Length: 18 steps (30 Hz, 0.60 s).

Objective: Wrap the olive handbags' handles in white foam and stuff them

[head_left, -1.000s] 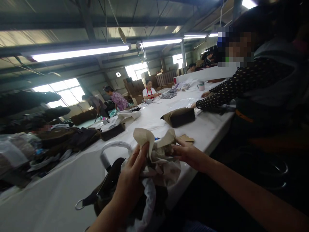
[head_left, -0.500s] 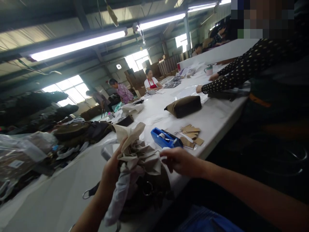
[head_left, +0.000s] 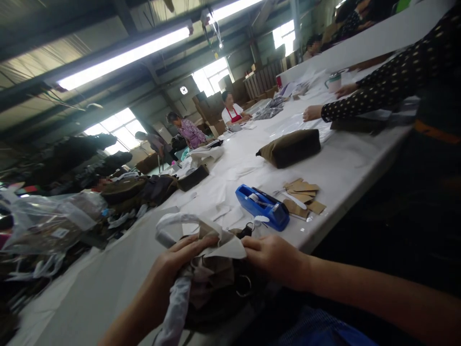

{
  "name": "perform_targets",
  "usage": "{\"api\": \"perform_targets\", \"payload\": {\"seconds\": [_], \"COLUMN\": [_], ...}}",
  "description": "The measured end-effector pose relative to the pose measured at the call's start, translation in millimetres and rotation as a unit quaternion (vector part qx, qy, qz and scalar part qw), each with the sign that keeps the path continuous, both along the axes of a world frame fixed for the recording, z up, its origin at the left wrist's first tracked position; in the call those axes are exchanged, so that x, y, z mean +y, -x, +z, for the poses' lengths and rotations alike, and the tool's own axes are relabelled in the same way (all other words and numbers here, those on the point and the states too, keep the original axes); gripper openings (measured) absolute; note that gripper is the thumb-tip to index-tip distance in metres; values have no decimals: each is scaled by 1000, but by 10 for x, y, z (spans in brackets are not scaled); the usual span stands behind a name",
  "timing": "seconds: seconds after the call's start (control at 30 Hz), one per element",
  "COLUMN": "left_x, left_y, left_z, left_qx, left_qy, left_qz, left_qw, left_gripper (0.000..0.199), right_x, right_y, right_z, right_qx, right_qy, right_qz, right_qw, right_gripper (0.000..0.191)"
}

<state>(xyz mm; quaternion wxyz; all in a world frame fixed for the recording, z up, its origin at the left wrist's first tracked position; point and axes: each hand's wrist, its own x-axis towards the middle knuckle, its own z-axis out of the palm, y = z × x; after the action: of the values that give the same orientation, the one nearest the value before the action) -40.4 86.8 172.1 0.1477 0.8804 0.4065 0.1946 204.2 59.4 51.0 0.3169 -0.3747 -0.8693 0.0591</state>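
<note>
A dark bag (head_left: 216,305) with metal rings is at the table edge in front of me, crumpled beige paper (head_left: 232,245) bulging from its mouth. Over that paper lie the bent fingers of my left hand (head_left: 180,259), gripping it; the thumb is hidden. My right hand (head_left: 275,259) has its fingers curled in at the right side of the bag's mouth, beside the paper's edge. A handle wrapped in whitish paper (head_left: 176,307) runs down at the near left, and another wrapped loop (head_left: 169,228) arches behind my left hand.
Beyond the bag stand a blue tape dispenser (head_left: 262,206) and brown card pieces (head_left: 304,194). A dark olive pouch (head_left: 291,148) lies farther back. A co-worker's dotted sleeves (head_left: 382,91) reach in at right, near a cup (head_left: 334,82). Bags and plastic (head_left: 72,216) are piled left.
My left hand has moved from the paper's side to over its top, and the paper sits lower in the bag. My right hand has come down slightly. The view has shifted a little.
</note>
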Motion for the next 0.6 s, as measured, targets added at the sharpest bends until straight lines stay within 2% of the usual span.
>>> {"api": "perform_targets", "payload": {"seconds": [0.13, 0.2, 0.33, 0.43, 0.5, 0.6], "left_x": [197, 344, 501, 471, 419, 356], "left_y": [-63, -65, 19, 104, 135, 142], "left_z": [265, 264, 9, -164, -203, -174], "left_qx": [48, 23, -36, -72, -99, -106], "left_qy": [188, 220, 110, 44, 39, 70], "left_qz": [-76, -53, 81, 169, 209, 210], "left_qw": [978, 974, 990, 982, 972, 969], "left_gripper": [43, 32, 24, 30, 37, 44], "right_x": [12, 32, 103, 129, 100, -14], "right_y": [25, 28, -5, -50, -79, -97], "right_z": [-91, -128, -213, -240, -189, 13], "right_qx": [53, 76, 107, 130, 143, 187], "right_qy": [-16, -16, -16, 18, 62, 135], "right_qz": [6, 17, 30, 15, 12, 30], "right_qw": [998, 997, 994, 991, 988, 973], "right_gripper": [23, 23, 22, 27, 31, 39]}}
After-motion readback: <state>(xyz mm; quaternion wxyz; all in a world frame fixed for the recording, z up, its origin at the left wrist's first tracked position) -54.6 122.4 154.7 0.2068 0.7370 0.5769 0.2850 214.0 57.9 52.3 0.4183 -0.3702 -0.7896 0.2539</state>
